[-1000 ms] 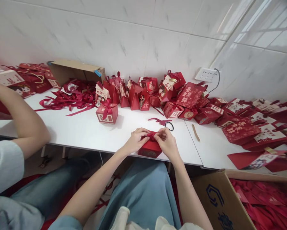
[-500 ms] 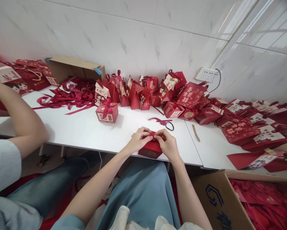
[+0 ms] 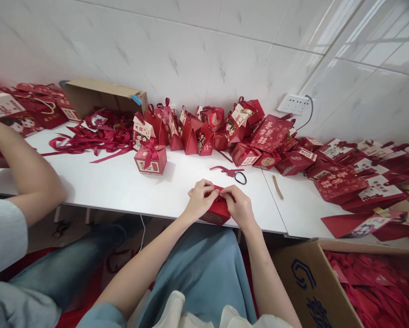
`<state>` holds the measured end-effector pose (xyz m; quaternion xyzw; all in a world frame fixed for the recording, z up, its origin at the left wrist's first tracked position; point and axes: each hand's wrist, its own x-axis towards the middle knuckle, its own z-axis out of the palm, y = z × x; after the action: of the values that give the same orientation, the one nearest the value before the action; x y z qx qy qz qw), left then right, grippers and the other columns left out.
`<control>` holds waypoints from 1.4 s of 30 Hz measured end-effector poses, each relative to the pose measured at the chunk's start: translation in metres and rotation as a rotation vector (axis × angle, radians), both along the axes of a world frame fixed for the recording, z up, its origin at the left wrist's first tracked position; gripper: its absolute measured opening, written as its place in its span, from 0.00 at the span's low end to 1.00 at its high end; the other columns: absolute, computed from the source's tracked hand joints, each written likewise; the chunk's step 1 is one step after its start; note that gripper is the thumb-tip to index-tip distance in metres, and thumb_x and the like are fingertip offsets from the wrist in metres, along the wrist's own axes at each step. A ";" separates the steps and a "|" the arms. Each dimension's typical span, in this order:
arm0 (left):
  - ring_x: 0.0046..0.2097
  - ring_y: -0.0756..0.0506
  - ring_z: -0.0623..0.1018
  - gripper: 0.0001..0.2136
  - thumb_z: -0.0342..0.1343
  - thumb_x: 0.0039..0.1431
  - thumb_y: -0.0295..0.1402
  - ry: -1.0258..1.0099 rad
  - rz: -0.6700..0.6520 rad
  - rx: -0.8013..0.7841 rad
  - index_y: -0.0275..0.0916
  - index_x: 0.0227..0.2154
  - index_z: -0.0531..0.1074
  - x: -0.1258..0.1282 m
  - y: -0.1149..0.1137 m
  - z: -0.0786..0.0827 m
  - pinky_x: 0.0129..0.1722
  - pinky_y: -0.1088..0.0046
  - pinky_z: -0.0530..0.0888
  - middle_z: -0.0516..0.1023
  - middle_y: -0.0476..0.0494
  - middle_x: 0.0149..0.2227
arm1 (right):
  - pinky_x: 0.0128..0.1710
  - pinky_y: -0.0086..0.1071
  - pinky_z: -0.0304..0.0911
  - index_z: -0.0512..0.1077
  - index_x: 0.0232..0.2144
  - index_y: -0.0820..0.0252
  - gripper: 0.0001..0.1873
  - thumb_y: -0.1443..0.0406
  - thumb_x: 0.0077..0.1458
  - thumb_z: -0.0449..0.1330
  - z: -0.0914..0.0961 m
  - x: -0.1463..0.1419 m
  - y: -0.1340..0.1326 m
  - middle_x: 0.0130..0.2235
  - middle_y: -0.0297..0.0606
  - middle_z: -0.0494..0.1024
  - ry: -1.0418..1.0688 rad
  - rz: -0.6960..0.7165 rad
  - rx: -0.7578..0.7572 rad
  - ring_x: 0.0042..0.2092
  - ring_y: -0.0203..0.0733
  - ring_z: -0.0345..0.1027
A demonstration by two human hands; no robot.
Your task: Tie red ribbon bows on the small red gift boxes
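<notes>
Far left: co-worker's arm (image 3: 23, 168) rests on the table (image 3: 122, 187), not part of this. Behind it are loose ribbons (image 3: 91, 139) in a heap. A finished box with a bow (image 3: 150, 158) stands alone, well clear of the hands. A row of closed red boxes (image 3: 190, 132) runs along the wall.

Step in hand, my read: tying off the ribbon (image 3: 219, 196) on top of the small red box (image 3: 218, 212). The box sits at the near table edge, right in front of the person, between both hands.

Left hand (image 3: 200, 198): fingers curled tight, thumb and forefinger pinched on the ribbon at the box top. It touches the box's left side.

Right hand (image 3: 238, 206): same narrow pinch on the ribbon from the other side, knuckles almost meeting the left. Can't tell if a knot is formed; fingers cover it.

Next move calls for even pull from both pinches and the box held flat, since it overhangs the edge slightly.

Right of the hands: black hair tie (image 3: 240, 178), a wooden stick (image 3: 277, 187), then flat unfolded boxes (image 3: 341, 184). An open carton (image 3: 307, 282) is lower right.
</notes>
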<state>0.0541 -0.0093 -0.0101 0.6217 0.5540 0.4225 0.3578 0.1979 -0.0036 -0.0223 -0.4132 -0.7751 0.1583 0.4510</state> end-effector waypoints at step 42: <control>0.47 0.44 0.72 0.14 0.49 0.58 0.33 0.018 -0.001 0.132 0.40 0.21 0.75 -0.021 0.004 0.003 0.51 0.63 0.67 0.75 0.45 0.41 | 0.38 0.38 0.61 0.72 0.31 0.59 0.07 0.71 0.57 0.54 0.006 0.013 -0.021 0.35 0.42 0.73 -0.388 -0.196 0.355 0.37 0.42 0.68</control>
<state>0.0333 -0.0051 -0.0071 0.6482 0.5278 0.4521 0.3112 0.2111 -0.0244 -0.0161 -0.4234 -0.8188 -0.1064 0.3727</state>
